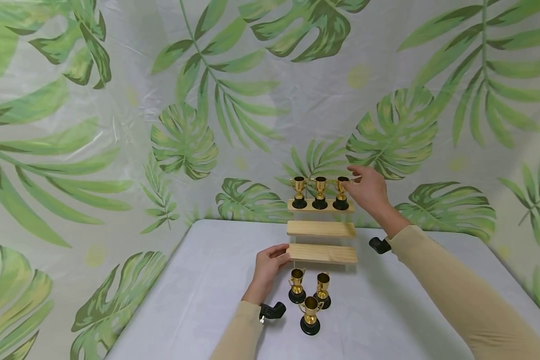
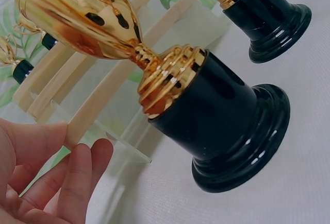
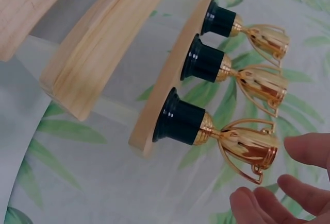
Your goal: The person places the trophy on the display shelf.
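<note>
A small stand has three wooden steps; my left hand (image 1: 270,262) pinches the left end of its lowest step (image 1: 321,253). In the left wrist view the thumb (image 2: 38,139) and fingertips meet at that step's corner. Three gold trophies with black bases stand in a row on the top step (image 1: 312,210). My right hand (image 1: 368,190) is beside the rightmost trophy (image 1: 340,192). Its thumb and fingers (image 3: 304,193) are spread around the cup's rim side, with a gap showing in the right wrist view. The middle step (image 1: 321,229) is bare.
Three more trophies stand on the white-covered table (image 1: 220,280) in front of the stand: one at left (image 1: 297,286), one at right (image 1: 323,290) and one nearest (image 1: 311,316). A leaf-patterned sheet (image 1: 247,125) hangs close behind the stand.
</note>
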The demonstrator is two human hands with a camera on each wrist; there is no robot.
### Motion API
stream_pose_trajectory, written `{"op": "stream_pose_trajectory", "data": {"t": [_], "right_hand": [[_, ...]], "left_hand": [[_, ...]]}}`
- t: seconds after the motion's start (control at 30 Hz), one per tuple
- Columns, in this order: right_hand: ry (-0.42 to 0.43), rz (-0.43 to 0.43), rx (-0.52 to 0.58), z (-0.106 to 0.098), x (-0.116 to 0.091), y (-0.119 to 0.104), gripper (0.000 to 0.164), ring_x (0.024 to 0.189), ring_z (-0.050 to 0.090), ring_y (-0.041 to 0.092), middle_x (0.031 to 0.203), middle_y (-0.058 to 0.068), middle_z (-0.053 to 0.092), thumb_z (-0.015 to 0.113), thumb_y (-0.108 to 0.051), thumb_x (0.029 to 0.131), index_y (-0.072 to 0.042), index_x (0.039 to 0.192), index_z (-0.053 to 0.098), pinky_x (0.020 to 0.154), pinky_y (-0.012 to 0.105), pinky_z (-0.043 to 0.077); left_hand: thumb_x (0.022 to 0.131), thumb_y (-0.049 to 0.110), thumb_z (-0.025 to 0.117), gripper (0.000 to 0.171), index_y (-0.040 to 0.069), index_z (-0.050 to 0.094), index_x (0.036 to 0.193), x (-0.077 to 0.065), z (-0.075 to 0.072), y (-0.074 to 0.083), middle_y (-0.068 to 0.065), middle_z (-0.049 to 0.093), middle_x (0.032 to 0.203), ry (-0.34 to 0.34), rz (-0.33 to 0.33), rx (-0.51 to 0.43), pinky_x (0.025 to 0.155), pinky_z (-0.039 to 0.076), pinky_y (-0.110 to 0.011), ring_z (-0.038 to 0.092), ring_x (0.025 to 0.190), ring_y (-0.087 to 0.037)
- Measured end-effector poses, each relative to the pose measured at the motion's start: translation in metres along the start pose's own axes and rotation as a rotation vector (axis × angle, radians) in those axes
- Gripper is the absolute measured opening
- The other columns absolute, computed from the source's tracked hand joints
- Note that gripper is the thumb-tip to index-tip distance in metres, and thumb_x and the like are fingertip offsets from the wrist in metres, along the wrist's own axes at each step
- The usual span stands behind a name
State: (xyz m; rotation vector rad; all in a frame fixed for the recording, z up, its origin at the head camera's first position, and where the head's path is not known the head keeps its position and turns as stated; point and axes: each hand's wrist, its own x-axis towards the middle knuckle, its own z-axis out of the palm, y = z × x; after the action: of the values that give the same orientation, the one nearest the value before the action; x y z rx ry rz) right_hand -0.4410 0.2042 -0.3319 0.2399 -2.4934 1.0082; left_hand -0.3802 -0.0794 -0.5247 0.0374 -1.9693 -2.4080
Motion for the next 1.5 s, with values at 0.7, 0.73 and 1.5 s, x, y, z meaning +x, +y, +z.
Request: {"op": "stream_pose_trajectory", "data": {"t": [0.7,0.73,1.5], "right_hand": [[0.053,-0.092,0.005,-0.024,-0.034,-0.020,0.049,0.113,0.059,0.039,0.131,0.020,0.058,0.068,-0.025,0.096,-0.009,0.142,0.058,0.088,0.054,0.053],[0.052,-0.094,0.013,-0.024,-0.037,-0.020,0.049,0.112,0.059,0.039,0.131,0.020,0.057,0.069,-0.025,0.096,-0.010,0.141,0.059,0.088,0.054,0.053],[0.003,-0.144,0.132,-0.015,-0.105,-0.028,0.047,0.113,0.059,0.034,0.128,0.014,0.060,0.074,-0.017,0.094,-0.008,0.138,0.061,0.096,0.051,0.052]], "left_hand": [[0.088,-0.002,0.074,0.029,0.000,0.073,0.117,0.003,-0.006,-0.002,-0.019,0.069,0.118,0.006,-0.019,0.025,0.085,0.059,-0.035,0.071,0.099,-0.024],[0.088,-0.002,0.074,0.029,0.000,0.073,0.117,0.003,-0.006,-0.002,-0.019,0.069,0.117,0.008,-0.020,0.025,0.085,0.059,-0.035,0.071,0.099,-0.024],[0.089,-0.003,0.073,0.029,0.001,0.073,0.117,0.003,0.000,0.000,-0.018,0.069,0.117,0.005,-0.023,0.014,0.084,0.059,-0.034,0.071,0.099,-0.024]]}}
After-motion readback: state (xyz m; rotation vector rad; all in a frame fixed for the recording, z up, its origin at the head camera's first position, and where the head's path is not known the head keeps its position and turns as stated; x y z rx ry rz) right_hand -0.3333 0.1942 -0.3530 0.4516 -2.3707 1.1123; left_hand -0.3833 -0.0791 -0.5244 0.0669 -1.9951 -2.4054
